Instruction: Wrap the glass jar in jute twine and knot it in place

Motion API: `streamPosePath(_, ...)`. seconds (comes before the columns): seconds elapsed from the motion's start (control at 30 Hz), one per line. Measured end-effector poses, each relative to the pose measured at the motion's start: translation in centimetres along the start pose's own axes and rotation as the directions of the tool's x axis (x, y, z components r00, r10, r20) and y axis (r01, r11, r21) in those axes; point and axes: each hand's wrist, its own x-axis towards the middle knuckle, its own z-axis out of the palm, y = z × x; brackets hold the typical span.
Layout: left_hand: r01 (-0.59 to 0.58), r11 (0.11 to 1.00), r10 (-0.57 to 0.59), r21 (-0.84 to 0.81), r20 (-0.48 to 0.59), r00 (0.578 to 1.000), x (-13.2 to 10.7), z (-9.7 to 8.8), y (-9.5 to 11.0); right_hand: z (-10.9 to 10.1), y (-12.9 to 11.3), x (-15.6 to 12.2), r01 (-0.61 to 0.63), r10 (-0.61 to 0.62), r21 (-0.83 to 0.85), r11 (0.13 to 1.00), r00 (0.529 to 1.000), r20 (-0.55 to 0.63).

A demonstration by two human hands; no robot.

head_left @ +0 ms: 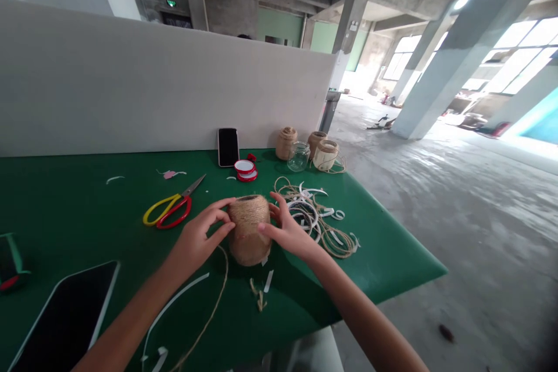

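Between my two hands is a jar with twine wound round its upper part and a smoother tan surface lower down. My left hand grips its left side, thumb and fingers against the wall. On the right side my right hand holds it too, with the thumb on the front and the fingers partly hidden behind. A loose length of twine runs from beside the jar down to the table's front edge. Short twine scraps and a white strip lie just in front of the jar.
Scissors lie to the left. Tangled twine and tape strips spread at right. Behind are red-rimmed spools, a phone, a glass jar and wrapped jars. A dark tablet lies front left on the green table.
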Motion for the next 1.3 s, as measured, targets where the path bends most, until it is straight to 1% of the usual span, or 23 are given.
streamPosePath(0.1,-0.031,1.000,0.031,0.006,-0.005,1.000,0.1,0.2,0.3,0.7,0.3,-0.4,0.025,-0.027,-0.089,0.996,0.999,-0.025)
streamPosePath(0.2,-0.082,0.997,0.082,0.013,0.027,0.996,0.1,0.2,0.5,1.2,0.4,-0.5,0.013,-0.022,-0.150,0.989,0.998,-0.059)
streamPosePath(0.33,-0.129,0.991,0.127,0.030,0.073,0.989,-0.2,0.0,0.7,1.2,0.1,-0.6,0.004,-0.020,-0.170,0.985,0.996,-0.090)
streamPosePath(0.47,-0.189,0.979,0.182,0.083,0.079,0.980,-0.6,-0.1,0.8,1.1,0.0,-0.7,0.019,-0.032,-0.165,0.986,0.997,-0.074)
streamPosePath(0.57,-0.265,0.948,0.261,0.176,0.045,0.964,-0.9,0.0,0.6,1.0,0.0,-0.8,0.019,-0.033,-0.170,0.985,0.996,-0.081)
streamPosePath(0.7,-0.355,0.892,0.370,0.278,0.001,0.929,-1.2,0.1,0.5,0.9,0.0,-0.9,0.016,-0.031,-0.173,0.985,0.996,-0.082)
streamPosePath(0.8,-0.386,0.867,0.413,0.315,-0.019,0.911,-1.2,0.2,0.6,0.9,-0.1,-0.9,0.020,-0.032,-0.161,0.987,0.997,-0.072)
streamPosePath(0.9,-0.388,0.856,0.429,0.343,-0.052,0.902,-1.0,0.1,0.7,0.9,-0.3,-0.9,0.020,-0.031,-0.164,0.986,0.997,-0.070)
streamPosePath(1.0,-0.377,0.859,0.424,0.346,-0.068,0.903,-0.8,0.0,0.8,1.0,-0.4,-0.9,0.015,-0.029,-0.174,0.985,0.997,-0.073)
streamPosePath(1.1,-0.338,0.883,0.381,0.327,-0.077,0.921,-0.6,0.0,0.8,1.0,-0.3,-0.9,0.021,-0.034,-0.175,0.984,0.997,-0.066)
streamPosePath(1.2,-0.239,0.940,0.258,0.245,-0.050,0.965,-0.3,-0.1,0.9,0.9,0.0,-0.8,0.026,-0.034,-0.154,0.988,0.998,-0.052)
streamPosePath(1.27,-0.157,0.973,0.159,0.166,0.006,0.987,0.0,-0.3,1.0,0.8,0.2,-0.8,0.032,-0.037,-0.139,0.990,0.999,-0.038)
streamPosePath(1.3,-0.125,0.982,0.121,0.138,0.040,0.992,0.2,-0.5,1.0,0.7,0.2,-0.7,0.036,-0.040,-0.138,0.990,0.999,-0.031)
